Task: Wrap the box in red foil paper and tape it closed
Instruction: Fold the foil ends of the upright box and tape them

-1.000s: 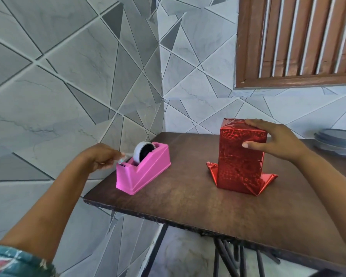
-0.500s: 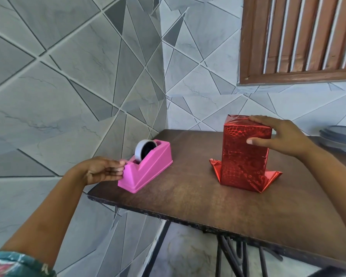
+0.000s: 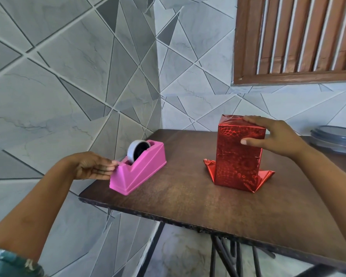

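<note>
A box wrapped in shiny red foil paper (image 3: 238, 156) stands upright on the brown table (image 3: 188, 196), right of centre. Loose foil flaps stick out at its base on both sides. My right hand (image 3: 276, 138) rests on the box's top right, thumb pressed on its front face. A pink tape dispenser (image 3: 140, 168) with a roll of tape (image 3: 137, 149) sits near the table's left edge. My left hand (image 3: 94, 166) is at the dispenser's cutter end, fingertips pinched at the tape end there.
Tiled walls meet in a corner behind the table. A grey lidded container (image 3: 336, 138) sits at the far right. A wooden shutter (image 3: 300, 37) hangs above. The table's front edge runs diagonally, with metal legs (image 3: 228, 256) below.
My left hand has dropped slightly and moved in against the dispenser's cutter end. My right hand stays on the box, which has not moved.
</note>
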Demonstrator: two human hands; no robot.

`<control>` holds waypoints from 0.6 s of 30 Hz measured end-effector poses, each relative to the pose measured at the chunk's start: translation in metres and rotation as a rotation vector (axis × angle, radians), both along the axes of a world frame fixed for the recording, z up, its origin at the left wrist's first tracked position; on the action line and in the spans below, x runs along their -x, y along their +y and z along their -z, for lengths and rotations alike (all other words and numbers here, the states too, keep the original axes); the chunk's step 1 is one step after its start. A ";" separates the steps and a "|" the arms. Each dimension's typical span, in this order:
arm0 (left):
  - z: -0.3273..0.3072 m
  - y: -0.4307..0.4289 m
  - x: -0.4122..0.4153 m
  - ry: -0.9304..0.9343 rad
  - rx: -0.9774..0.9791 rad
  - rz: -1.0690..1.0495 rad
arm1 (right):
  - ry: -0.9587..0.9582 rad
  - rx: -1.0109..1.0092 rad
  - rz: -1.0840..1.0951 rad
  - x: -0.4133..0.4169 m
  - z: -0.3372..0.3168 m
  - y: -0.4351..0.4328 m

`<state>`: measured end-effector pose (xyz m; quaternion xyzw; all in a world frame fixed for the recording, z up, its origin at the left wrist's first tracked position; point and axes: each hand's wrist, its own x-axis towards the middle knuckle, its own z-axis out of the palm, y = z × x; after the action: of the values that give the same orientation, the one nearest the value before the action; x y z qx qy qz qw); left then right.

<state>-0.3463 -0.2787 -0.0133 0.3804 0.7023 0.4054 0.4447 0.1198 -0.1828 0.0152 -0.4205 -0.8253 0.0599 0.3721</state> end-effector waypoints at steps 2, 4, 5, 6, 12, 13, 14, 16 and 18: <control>0.001 -0.001 0.003 -0.023 -0.010 -0.008 | 0.005 -0.002 -0.004 0.000 0.000 0.000; -0.001 -0.001 0.005 -0.022 -0.020 -0.011 | 0.005 -0.005 0.000 0.000 0.000 0.001; -0.002 -0.002 0.005 -0.018 -0.021 -0.017 | 0.002 -0.004 0.004 0.000 0.000 0.001; -0.002 -0.003 0.005 -0.015 -0.022 -0.024 | -0.003 -0.005 0.008 0.001 0.000 0.001; 0.008 -0.011 0.000 -0.076 -0.013 -0.072 | 0.001 -0.016 0.006 0.000 0.001 0.002; 0.011 -0.012 0.000 -0.100 -0.023 -0.083 | 0.001 -0.018 0.007 0.001 0.001 0.003; 0.014 -0.013 -0.001 -0.133 -0.039 -0.091 | 0.001 -0.019 0.010 0.000 0.000 0.002; 0.018 -0.016 -0.001 -0.182 -0.062 -0.092 | 0.006 -0.018 0.014 0.000 0.001 0.002; 0.018 -0.018 0.000 -0.157 -0.054 -0.058 | 0.010 -0.016 0.013 0.000 0.001 0.001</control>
<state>-0.3466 -0.2967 -0.0308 0.3387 0.6648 0.4656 0.4759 0.1196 -0.1813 0.0142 -0.4224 -0.8213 0.0531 0.3798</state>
